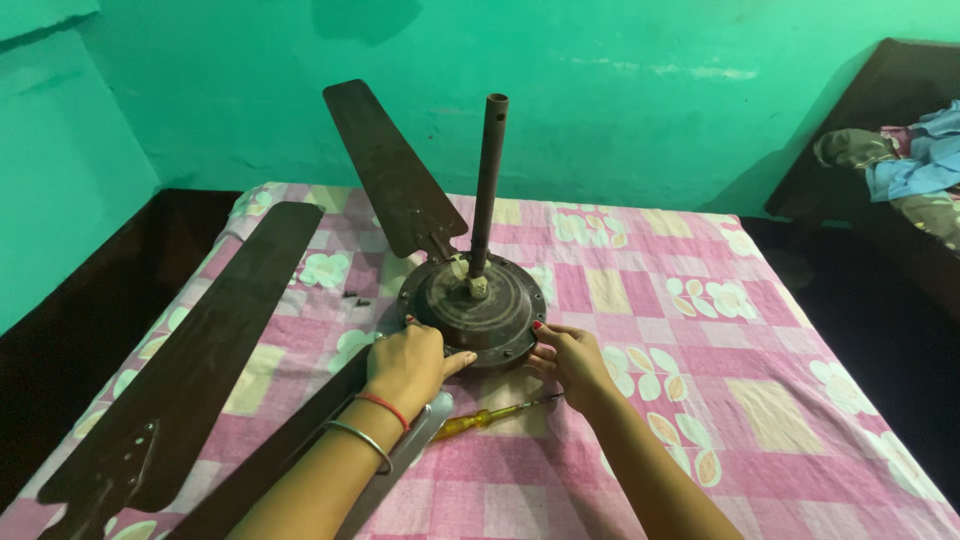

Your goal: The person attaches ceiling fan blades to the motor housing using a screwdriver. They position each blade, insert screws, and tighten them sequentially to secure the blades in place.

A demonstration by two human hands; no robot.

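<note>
- I see no packages, boxes or wrappers anywhere in my view.
- I see no labels, stickers or tags on anything before me.
- I see no signs or posters on the walls.
- I see no screens or displays.
</note>
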